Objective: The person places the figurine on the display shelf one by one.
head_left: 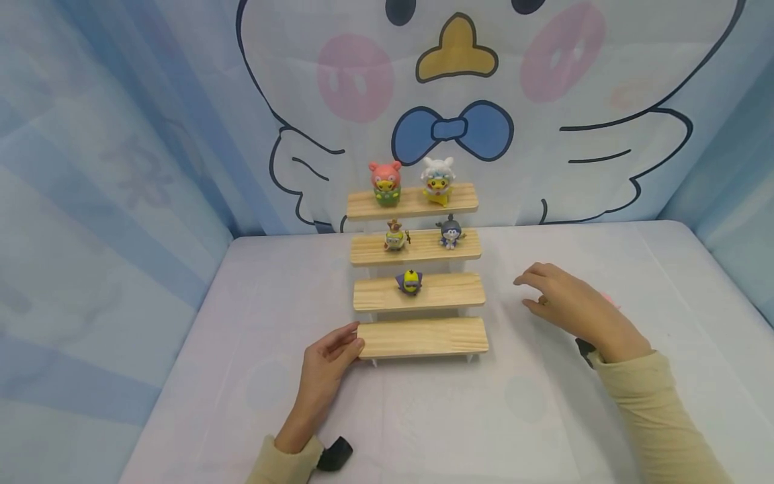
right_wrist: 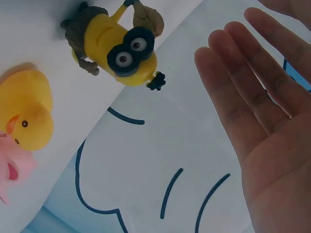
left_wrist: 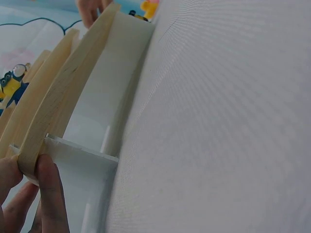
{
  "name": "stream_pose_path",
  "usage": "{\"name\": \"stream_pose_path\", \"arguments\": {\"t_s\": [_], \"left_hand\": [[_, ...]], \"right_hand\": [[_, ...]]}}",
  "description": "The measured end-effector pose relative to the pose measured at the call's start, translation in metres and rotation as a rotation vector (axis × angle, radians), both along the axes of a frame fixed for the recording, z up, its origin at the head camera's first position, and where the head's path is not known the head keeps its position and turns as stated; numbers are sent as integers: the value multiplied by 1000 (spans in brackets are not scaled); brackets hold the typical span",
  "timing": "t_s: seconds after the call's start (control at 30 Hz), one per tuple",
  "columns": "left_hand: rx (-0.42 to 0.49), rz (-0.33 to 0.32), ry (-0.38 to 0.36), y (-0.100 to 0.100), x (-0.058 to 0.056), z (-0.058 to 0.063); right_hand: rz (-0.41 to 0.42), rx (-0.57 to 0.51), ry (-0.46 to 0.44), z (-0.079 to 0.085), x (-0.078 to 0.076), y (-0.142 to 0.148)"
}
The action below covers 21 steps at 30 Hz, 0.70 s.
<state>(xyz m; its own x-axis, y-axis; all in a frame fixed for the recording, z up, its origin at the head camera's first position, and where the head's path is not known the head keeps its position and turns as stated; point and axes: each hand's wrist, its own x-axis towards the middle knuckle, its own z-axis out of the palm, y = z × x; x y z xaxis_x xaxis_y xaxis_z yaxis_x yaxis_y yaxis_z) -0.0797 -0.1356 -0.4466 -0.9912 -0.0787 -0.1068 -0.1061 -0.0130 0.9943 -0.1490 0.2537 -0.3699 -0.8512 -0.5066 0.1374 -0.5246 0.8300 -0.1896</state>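
A tiered wooden display shelf [head_left: 422,339] stands on the table. My left hand [head_left: 329,356] pinches the left end of its lowest board [left_wrist: 80,80], thumb on one face and fingers on the other in the left wrist view. To the right of the shelf, my right hand [head_left: 565,299] is over the table, fingers loosely bent and holding nothing. In the right wrist view its straight fingers [right_wrist: 238,68] show near a minion figure [right_wrist: 119,48]. A minion in a purple cape [head_left: 411,282] is on the second board from the bottom.
Higher boards carry a minion with a brown hat [head_left: 395,236], a grey-hatted figure [head_left: 450,233], a pink-hooded figure [head_left: 385,185] and a white-hooded one [head_left: 438,181]. A yellow rubber duck [right_wrist: 29,107] and a pink toy [right_wrist: 14,162] are near the right hand. A printed curtain [head_left: 199,121] hangs behind.
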Motion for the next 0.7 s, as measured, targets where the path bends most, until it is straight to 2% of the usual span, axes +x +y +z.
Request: {"name": "stream_pose_path", "arguments": {"t_s": [0.37, 0.7], "left_hand": [[14, -1, -7, 0, 0, 0], [-10, 2, -13, 0, 0, 0]], "right_hand": [[-78, 28, -88, -5, 0, 12], [-127, 45, -148, -7, -2, 18]]}}
